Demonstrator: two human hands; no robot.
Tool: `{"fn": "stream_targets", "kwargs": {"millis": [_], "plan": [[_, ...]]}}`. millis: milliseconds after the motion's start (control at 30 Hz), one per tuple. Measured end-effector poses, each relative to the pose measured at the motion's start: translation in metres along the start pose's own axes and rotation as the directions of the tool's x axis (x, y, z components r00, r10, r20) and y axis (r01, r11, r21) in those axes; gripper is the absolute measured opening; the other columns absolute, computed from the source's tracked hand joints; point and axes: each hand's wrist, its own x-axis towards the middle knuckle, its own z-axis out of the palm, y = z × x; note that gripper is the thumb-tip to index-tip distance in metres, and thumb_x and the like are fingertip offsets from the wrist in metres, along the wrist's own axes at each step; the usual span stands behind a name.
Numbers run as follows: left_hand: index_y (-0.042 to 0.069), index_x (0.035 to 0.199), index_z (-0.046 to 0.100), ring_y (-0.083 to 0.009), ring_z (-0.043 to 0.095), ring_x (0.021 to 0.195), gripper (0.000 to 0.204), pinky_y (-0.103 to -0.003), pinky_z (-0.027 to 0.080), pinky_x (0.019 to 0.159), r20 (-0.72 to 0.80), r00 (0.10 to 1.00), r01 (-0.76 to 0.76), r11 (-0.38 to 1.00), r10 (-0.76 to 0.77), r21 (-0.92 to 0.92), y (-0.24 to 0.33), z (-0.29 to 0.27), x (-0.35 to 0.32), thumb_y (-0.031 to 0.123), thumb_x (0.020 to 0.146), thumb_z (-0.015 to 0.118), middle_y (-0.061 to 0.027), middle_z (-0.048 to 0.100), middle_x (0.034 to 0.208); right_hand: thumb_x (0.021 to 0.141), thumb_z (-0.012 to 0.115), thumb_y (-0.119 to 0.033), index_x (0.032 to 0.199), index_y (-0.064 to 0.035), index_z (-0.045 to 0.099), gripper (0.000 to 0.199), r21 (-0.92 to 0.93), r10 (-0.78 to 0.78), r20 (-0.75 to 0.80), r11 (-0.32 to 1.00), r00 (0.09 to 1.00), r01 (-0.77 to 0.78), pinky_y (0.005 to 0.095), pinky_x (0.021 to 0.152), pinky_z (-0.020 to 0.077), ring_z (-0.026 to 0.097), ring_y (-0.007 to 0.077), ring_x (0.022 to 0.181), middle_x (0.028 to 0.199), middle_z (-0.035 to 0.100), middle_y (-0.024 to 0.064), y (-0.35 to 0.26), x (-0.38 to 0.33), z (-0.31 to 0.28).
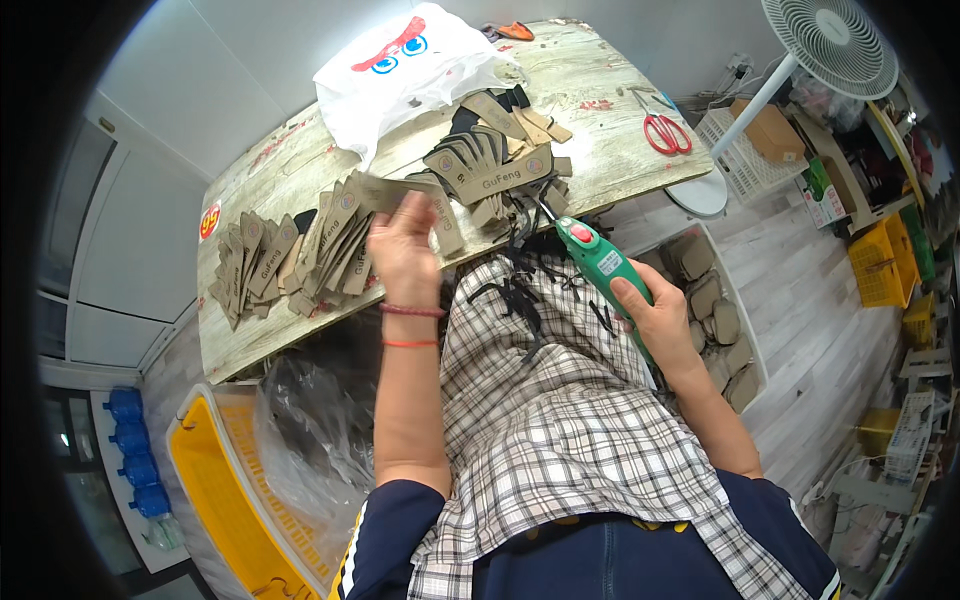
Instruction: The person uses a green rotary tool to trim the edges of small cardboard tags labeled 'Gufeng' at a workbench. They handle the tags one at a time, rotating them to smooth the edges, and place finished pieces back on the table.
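Observation:
My left hand (405,245), a little blurred, is over the front edge of the table with its fingers closed on a flat tan piece (375,190). In my right hand (655,310) is a green handheld power tool (600,262) with a red button. Its thin metal tip points at a pile of tan printed pieces (490,170) with black parts, at the table's edge. Left of my left hand, more tan pieces (330,235) lie in overlapping rows. Black scraps of strap or thread (520,300) hang from the edge and lie on my checked apron (560,400).
A white plastic bag (400,85) and red-handled scissors (665,135) lie on the worn table (590,85). Beside my right arm stands a bin with tan bundles (715,310). A yellow crate (215,470) and clear plastic bag (315,420) are at lower left; a fan (830,45) stands right.

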Motion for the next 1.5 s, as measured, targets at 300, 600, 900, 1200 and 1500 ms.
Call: {"fn": "stream_targets", "kwargs": {"millis": [300,600,900,1200,1500], "plan": [[0.009,0.110,0.066,-0.0245,0.050,0.101,0.036,-0.042,0.037,0.088,0.546,0.770,-0.567,-0.037,0.332,0.823,-0.087,0.062,0.021,0.023,0.078,0.073,-0.0090,0.055,0.101,0.090,0.066,-0.032,0.115,0.0005,0.063,0.041,0.041,0.071,-0.105,0.997,0.992,-0.067,0.0218,0.049,0.0424,0.050,0.0055,0.058,0.076,0.060,0.0017,0.022,-0.007,-0.023],[0.009,0.086,0.066,-0.0271,0.057,0.087,0.017,-0.038,0.041,0.084,0.696,0.621,-0.761,0.064,0.361,0.646,-0.103,0.068,0.043,0.008,0.070,0.072,-0.0065,0.062,0.083,0.090,0.066,-0.034,0.117,0.0011,0.062,0.044,0.030,0.021,-0.141,0.999,0.990,-0.017,0.0224,0.049,0.0423,0.050,0.0055,0.057,0.074,0.059,0.0013,0.027,0.007,-0.027],[0.006,0.088,0.064,-0.0065,0.054,0.058,0.006,-0.020,0.041,0.052,0.017,0.993,0.115,0.989,-0.114,-0.091,-0.048,0.098,-0.020,0.005,0.086,0.069,0.0003,0.066,0.078,0.089,0.068,-0.036,0.118,-0.0013,0.062,0.046,0.021,-0.093,-0.118,0.995,0.989,0.096,0.0220,0.050,0.0391,0.047,0.0041,0.056,0.070,0.058,-0.0010,0.004,0.021,0.009],[0.006,0.087,0.064,-0.0055,0.056,0.059,0.007,-0.018,0.040,0.052,0.057,0.979,0.203,0.973,-0.198,-0.108,-0.068,0.087,-0.045,0.005,0.085,0.070,-0.0007,0.067,0.078,0.089,0.068,-0.037,0.117,-0.0015,0.062,0.046,0.010,-0.088,-0.112,0.996,0.990,0.090,0.0219,0.049,0.0373,0.044,0.0036,0.055,0.068,0.055,-0.0024,0.001,0.015,0.008],[0.003,0.085,0.066,-0.0075,0.059,0.061,0.004,-0.019,0.045,0.056,0.083,0.948,0.309,0.951,-0.308,-0.003,-0.070,0.086,-0.058,0.003,0.084,0.070,-0.0024,0.068,0.078,0.088,0.068,-0.039,0.118,-0.0008,0.062,0.048,0.016,-0.096,-0.123,0.995,0.988,0.099,0.0214,0.049,0.0382,0.046,0.0039,0.055,0.069,0.055,-0.0017,0.002,0.016,0.003]]}}
